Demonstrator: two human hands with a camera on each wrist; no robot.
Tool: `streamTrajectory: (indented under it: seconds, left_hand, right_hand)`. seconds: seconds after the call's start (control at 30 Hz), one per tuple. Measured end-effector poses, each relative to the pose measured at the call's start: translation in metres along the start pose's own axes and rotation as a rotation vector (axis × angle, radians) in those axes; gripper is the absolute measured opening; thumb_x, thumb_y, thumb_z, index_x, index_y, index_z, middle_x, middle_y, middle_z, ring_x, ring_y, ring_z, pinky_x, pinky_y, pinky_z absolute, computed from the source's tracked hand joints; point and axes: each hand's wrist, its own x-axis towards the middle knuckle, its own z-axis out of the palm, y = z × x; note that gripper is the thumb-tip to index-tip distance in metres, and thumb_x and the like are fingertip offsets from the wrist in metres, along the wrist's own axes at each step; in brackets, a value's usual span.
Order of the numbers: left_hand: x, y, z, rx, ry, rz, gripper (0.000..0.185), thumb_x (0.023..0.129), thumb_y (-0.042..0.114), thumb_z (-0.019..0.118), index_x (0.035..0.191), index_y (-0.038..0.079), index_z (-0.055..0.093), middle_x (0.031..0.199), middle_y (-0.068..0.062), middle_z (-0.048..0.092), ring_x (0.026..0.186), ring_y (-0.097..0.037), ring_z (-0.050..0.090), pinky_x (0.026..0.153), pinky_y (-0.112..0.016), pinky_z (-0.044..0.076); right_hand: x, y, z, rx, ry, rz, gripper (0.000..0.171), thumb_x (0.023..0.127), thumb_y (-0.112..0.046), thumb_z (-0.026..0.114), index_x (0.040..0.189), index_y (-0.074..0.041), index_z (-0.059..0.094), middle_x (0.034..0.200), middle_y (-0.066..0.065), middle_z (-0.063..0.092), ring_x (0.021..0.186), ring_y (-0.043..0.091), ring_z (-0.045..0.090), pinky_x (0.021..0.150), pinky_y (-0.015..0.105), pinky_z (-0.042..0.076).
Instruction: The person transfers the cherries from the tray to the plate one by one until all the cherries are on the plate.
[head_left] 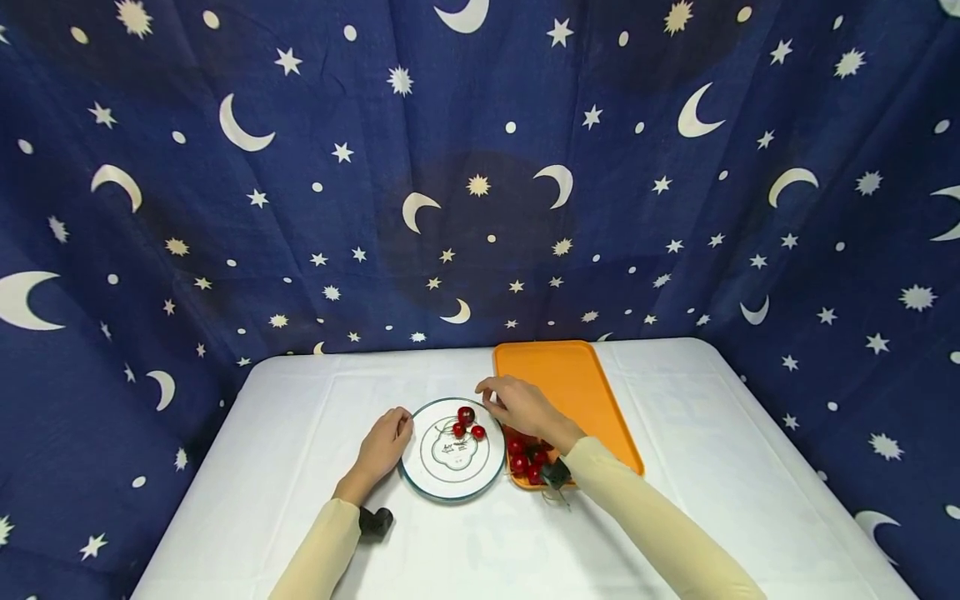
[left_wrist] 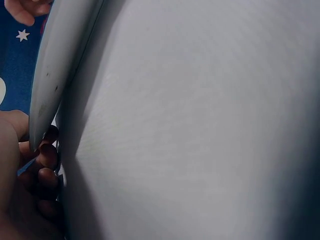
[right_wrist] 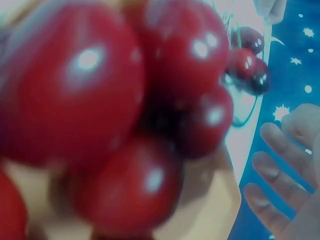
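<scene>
As the bare left hand point(head_left: 382, 443) of a person in pale yellow sleeves point(head_left: 663, 523) grips a round white plate with a dark teal rim and a printed line drawing point(head_left: 431, 479), thumb and curled fingers on opposite sides of its left edge, the bare right hand point(head_left: 519, 402) hovers by the plate's far right edge. Its fingers are loosely bent and apart, with nothing between them. Three glossy red cherries point(head_left: 466, 414) lie close together on the plate, toward its far right side. A larger heap of red cherries point(head_left: 519, 463) sits just right of the plate, in the near end of a rectangular orange tray point(head_left: 551, 367), partly hidden by the right arm. A white cloth-covered table point(head_left: 300, 433) lies beneath the plate, and a dark blue curtain printed with moons and stars point(head_left: 480, 258) hangs beyond it.

The work in hand looks like a transfer of cherries from tray to plate, seemingly at an early stage, since the tray holds the larger share. The next move appears to call for the free right hand to lower over the heap right of the plate and pinch fruit or stem, with the left guarding against a slide.
</scene>
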Motion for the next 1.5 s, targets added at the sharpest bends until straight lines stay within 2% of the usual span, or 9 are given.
streamTrajectory:
  seconds: [0.27, 0.6, 1.0, 1.17, 1.3, 1.5]
  left_hand:
    - [0.001, 0.0, -0.001, -0.001, 0.003, 0.001, 0.018, 0.105, 0.02, 0.05, 0.104, 0.007, 0.063, 0.085, -0.003, 0.054, 0.079, -0.014, 0.046, 0.071, -0.029, 0.037]
    - [0.0, 0.001, 0.0, 0.006, 0.005, 0.007, 0.018, 0.105, 0.02, 0.05, 0.105, 0.007, 0.063, 0.085, -0.003, 0.054, 0.08, -0.014, 0.047, 0.072, -0.03, 0.037]
    - [-0.001, 0.003, -0.001, 0.014, 0.005, 0.007, 0.017, 0.105, 0.018, 0.05, 0.105, 0.007, 0.063, 0.085, -0.003, 0.054, 0.08, -0.014, 0.047, 0.072, -0.03, 0.037]
    - [-0.001, 0.003, -0.001, 0.019, 0.011, 0.021, 0.017, 0.105, 0.018, 0.05, 0.105, 0.007, 0.063, 0.085, -0.003, 0.054, 0.079, -0.014, 0.047, 0.071, -0.029, 0.037]
    - [-0.001, 0.002, 0.0, 0.011, 0.011, 0.022, 0.017, 0.105, 0.019, 0.05, 0.105, 0.007, 0.063, 0.085, -0.002, 0.054, 0.08, -0.014, 0.047, 0.07, -0.029, 0.037]
    - [-0.001, 0.002, 0.0, 0.009, 0.027, 0.033, 0.017, 0.105, 0.018, 0.05, 0.104, 0.006, 0.062, 0.084, -0.003, 0.053, 0.079, -0.014, 0.046, 0.07, -0.03, 0.037]
  right_hand:
    - [-0.008, 0.013, -0.014, 0.029, -0.031, 0.062, 0.022, 0.1, -0.018, 0.065, 0.121, -0.014, 0.07, 0.108, 0.0, 0.073, 0.088, 0.014, 0.06, 0.08, 0.032, 0.054]
    - [-0.02, 0.027, -0.025, 0.029, -0.089, 0.026, 0.018, 0.1, -0.019, 0.065, 0.115, -0.012, 0.071, 0.103, 0.0, 0.074, 0.087, 0.013, 0.063, 0.079, 0.031, 0.055]
    - [-0.037, 0.046, -0.042, 0.078, -0.286, 0.07, 0.018, 0.098, -0.024, 0.068, 0.112, -0.013, 0.072, 0.102, -0.004, 0.072, 0.089, 0.011, 0.062, 0.089, 0.033, 0.055]
    - [-0.042, 0.053, -0.047, 0.083, -0.375, 0.091, 0.022, 0.097, -0.03, 0.07, 0.112, -0.014, 0.071, 0.097, -0.004, 0.066, 0.089, 0.015, 0.058, 0.086, 0.032, 0.049]
    - [-0.046, 0.057, -0.051, 0.091, -0.441, 0.139, 0.027, 0.095, -0.033, 0.073, 0.114, -0.014, 0.069, 0.099, 0.001, 0.064, 0.089, 0.018, 0.055, 0.082, 0.031, 0.045]
    - [-0.049, 0.057, -0.058, 0.109, -0.492, 0.166, 0.031, 0.092, -0.032, 0.077, 0.114, -0.013, 0.068, 0.101, 0.005, 0.064, 0.089, 0.017, 0.054, 0.083, 0.031, 0.045]
